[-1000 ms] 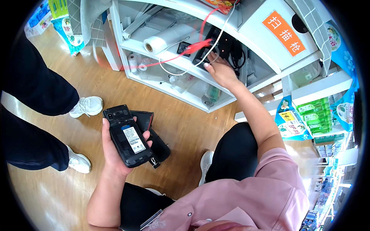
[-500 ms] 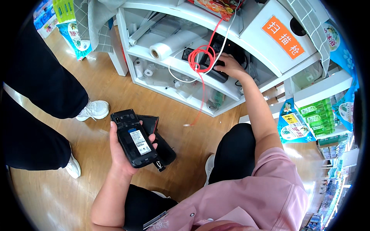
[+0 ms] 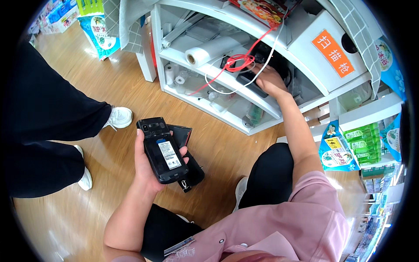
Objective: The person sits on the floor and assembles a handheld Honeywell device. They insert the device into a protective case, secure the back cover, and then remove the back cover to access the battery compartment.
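Observation:
A black handheld terminal (image 3: 153,153) lies in my left hand (image 3: 146,163), its back uncovered with a white-labelled battery (image 3: 169,153) showing. My fingers wrap round its side. Behind it is a black case (image 3: 196,174) with a metal clip; whether the hand supports that too I cannot tell. My right hand (image 3: 271,82) reaches into the upper shelf of the white cabinet, fingers stretched and apart over a dark device (image 3: 252,83). The fingertips are partly hidden among cables. A coiled red cable (image 3: 239,63) and a white cable (image 3: 231,93) hang in front of the shelf.
On the white cabinet's (image 3: 209,106) upper shelf rests a roll of clear film (image 3: 214,49). Small paper rolls (image 3: 180,80) sit below. A white box with an orange label (image 3: 334,53) stands on top. Another person's white shoes (image 3: 120,118) are at the left on the wooden floor.
My right hand has shifted slightly deeper over the dark device. The red cable's coil has bunched up and its loose end swung left. The view has moved a little; the left hand keeps its hold.

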`<state>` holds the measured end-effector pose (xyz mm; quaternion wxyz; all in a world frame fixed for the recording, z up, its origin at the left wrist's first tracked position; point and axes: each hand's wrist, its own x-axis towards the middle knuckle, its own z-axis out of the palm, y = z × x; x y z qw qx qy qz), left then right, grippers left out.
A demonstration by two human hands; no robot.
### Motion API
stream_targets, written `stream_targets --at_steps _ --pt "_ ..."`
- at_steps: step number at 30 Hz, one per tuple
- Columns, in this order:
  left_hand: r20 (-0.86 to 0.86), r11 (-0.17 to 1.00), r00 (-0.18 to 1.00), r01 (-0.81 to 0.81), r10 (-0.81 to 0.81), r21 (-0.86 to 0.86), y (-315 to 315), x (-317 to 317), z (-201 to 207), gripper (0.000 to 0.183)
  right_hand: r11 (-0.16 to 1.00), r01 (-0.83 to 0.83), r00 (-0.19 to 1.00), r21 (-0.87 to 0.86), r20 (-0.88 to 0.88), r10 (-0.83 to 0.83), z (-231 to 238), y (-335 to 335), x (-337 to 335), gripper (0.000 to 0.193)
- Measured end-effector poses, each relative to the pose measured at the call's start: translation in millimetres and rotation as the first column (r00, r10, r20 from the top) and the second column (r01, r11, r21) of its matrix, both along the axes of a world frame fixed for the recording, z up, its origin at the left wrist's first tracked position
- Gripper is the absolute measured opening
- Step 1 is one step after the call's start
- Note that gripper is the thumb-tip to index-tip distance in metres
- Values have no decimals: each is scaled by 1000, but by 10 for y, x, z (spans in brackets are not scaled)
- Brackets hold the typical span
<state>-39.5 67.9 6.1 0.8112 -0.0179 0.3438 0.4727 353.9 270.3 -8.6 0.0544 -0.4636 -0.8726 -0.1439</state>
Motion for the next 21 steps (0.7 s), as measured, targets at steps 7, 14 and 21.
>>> stream_targets --at_steps 7,14,21 --pt "101 998 994 38 -42 40 31 -80 -121 77 965 217 929 146 -335 -158 -229 291 208 30" --pt "115 996 993 -1 -10 92 -1 -148 -249 78 779 626 582 47 -693 -426 351 -797 -68 37" --pt "188 975 982 -46 4 216 24 -109 -435 80 917 -380 534 125 -780 328 423 -1825 -1514 28"
